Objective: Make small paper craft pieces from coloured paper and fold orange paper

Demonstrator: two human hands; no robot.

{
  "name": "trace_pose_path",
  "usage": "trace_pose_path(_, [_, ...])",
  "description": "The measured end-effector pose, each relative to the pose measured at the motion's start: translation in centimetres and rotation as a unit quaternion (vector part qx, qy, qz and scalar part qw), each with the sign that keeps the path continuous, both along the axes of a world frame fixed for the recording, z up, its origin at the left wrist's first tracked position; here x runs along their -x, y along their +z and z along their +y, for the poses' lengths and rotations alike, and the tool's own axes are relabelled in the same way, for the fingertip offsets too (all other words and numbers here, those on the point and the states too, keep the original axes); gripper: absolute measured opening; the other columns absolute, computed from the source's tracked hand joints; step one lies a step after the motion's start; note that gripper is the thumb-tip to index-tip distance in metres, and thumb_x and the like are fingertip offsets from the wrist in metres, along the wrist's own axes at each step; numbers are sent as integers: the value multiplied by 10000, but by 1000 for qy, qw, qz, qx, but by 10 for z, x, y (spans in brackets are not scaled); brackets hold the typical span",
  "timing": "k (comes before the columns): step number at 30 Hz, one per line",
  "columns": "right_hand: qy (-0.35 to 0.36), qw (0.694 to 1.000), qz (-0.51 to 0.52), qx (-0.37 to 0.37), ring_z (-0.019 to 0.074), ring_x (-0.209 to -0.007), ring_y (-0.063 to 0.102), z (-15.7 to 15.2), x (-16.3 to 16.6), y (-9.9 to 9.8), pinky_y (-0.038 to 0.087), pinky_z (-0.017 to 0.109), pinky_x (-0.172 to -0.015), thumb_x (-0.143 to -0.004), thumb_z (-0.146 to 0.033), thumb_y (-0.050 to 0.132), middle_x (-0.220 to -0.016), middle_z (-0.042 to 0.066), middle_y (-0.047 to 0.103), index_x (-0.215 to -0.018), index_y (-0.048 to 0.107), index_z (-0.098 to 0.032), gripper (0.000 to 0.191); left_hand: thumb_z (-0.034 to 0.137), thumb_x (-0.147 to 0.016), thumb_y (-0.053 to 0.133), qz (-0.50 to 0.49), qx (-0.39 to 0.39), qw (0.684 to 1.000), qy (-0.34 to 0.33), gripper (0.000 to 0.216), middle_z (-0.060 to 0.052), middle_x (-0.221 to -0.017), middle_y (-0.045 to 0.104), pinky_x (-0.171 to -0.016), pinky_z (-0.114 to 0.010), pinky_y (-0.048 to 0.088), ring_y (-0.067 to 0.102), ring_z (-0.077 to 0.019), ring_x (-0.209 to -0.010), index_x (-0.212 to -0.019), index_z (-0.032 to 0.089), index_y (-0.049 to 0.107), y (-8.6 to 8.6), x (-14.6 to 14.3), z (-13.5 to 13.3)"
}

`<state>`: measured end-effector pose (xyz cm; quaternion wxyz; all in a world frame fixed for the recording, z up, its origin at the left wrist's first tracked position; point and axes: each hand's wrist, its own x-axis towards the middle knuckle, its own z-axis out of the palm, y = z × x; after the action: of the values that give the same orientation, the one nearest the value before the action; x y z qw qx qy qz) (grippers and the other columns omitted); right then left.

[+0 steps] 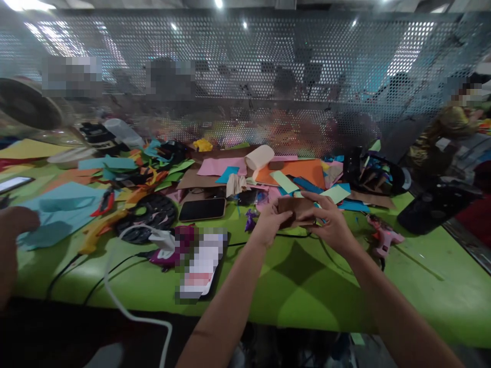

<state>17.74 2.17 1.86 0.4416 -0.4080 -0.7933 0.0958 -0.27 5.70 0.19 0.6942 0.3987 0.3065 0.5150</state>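
Both hands are up over the glossy lime-green tabletop [307, 306], and between them is a small piece of brown paper or thin card [294, 205], held just clear of the surface! The left hand [267, 225] has its left end in a pinch, thumb across the near face, the other fingers tucked behind. The right hand [330, 223] grips the opposite end between thumb and fingers, index finger arched along the top edge; exactly where those tips press, I cannot tell.

Just left of the left fingers sits a small crinkled purple wrapper-like item [250, 220], and further left lies a black-screened smartphone [202, 209]. Nearer the body, left of the left wrist, there's a second phone with a lit white screen [203, 266].

Beyond the fingertips, what a heap: a bright orange sheet [312, 171], a cream paper roll [261, 156], pale green strips [284, 181]. Out right of the right fingers rests a pink glue gun [384, 237], with a dark cylindrical container [433, 207] farther over. Far left, well away from these fingers, another person's hand [21, 222] is at a pale blue sheet [67, 207].
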Motion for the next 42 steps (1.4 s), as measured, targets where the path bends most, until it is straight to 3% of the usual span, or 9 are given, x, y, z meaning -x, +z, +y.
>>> trace_pose_path(6, [-19, 999, 18, 17, 284, -1157, 582, 0, 3, 1, 458, 477, -977, -826, -256, 723, -1273, 75, 664, -818, 766, -278, 48, 23, -553, 638, 39, -51, 996, -57, 482, -3, -829, 723, -692, -228, 467, 648, -156, -804, -1003, 175, 716, 1, -3, -3])
trace_pose_path(10, [-25, 996, 71, 37, 275, -1161, 585, 1, 3, 1, 446, 465, -994, -834, -256, 704, -1238, 67, 680, -842, 759, -276, 59, 65, -589, 704, 19, -33, 997, -60, 541, -38, -989, 738, -765, -264, 510, 674, -175, -881, -1114, 191, 672, -1, -3, -3])
trace_pose_path(13, [-55, 988, 130, 56, 262, -1065, 615, 3, 0, -1, 459, 434, -950, -838, -287, 690, -1102, 67, 720, -841, 752, -261, 67, 251, -699, 792, 23, -18, 999, -38, 589, -67, -1135, 717, -811, -312, 533, 682, -208, -966, -1259, 245, 611, -4, -2, -1])
trace_pose_path(18, [-136, 964, 197, 116, 228, -811, 596, 5, -3, -3, 476, 370, -769, -807, -385, 704, -801, 37, 677, -825, 751, -239, 155, 575, -771, 724, 50, -38, 998, 25, 458, -94, -1190, 701, -827, -287, 520, 611, -262, -1158, -1070, 229, 733, -10, -4, 4])
trace_pose_path(23, [-139, 980, 141, -15, 266, -971, 613, 1, -1, 5, 454, 447, -901, -855, -316, 681, -954, 50, 752, -847, 741, -272, 75, 622, -702, 759, 117, 4, 990, 82, 537, -65, -1022, 719, -628, -245, 518, 684, -219, -946, -1060, 230, 678, -9, 1, 5])
trace_pose_path(26, [-159, 981, 70, -91, 280, -1043, 606, -4, 1, 7, 444, 487, -953, -868, -260, 678, -1057, 40, 757, -877, 750, -303, 84, 688, -726, 691, 114, 30, 993, 6, 553, -97, -860, 731, -549, -246, 496, 707, -219, -778, -931, 174, 685, -5, 2, 0])
trace_pose_path(29, [-141, 983, 0, -118, 292, -1123, 580, -7, 5, 6, 433, 500, -989, -860, -223, 690, -1144, 28, 744, -910, 762, -322, 132, 671, -745, 683, 47, 39, 995, -72, 560, -126, -904, 745, -632, -299, 544, 713, -236, -804, -955, 153, 709, -3, -1, -5])
trace_pose_path(34, [-100, 990, -32, -95, 315, -1229, 527, -7, 9, 1, 399, 524, -1028, -824, -216, 733, -1269, 17, 693, -857, 769, -327, 122, 355, -684, 822, -13, 58, 998, -18, 376, -72, -947, 750, -720, -319, 578, 701, -185, -779, -988, 163, 711, -4, -4, -5])
trace_pose_path(42, [-63, 992, 96, 45, 301, -1246, 530, -1, 4, -3, 425, 492, -1019, -808, -318, 752, -1362, 89, 614, -849, 741, -262, 70, 364, -674, 799, 25, 23, 998, -45, 446, -74, -929, 753, -665, -283, 563, 709, -185, -747, -1058, 158, 704, 1, -2, -4])
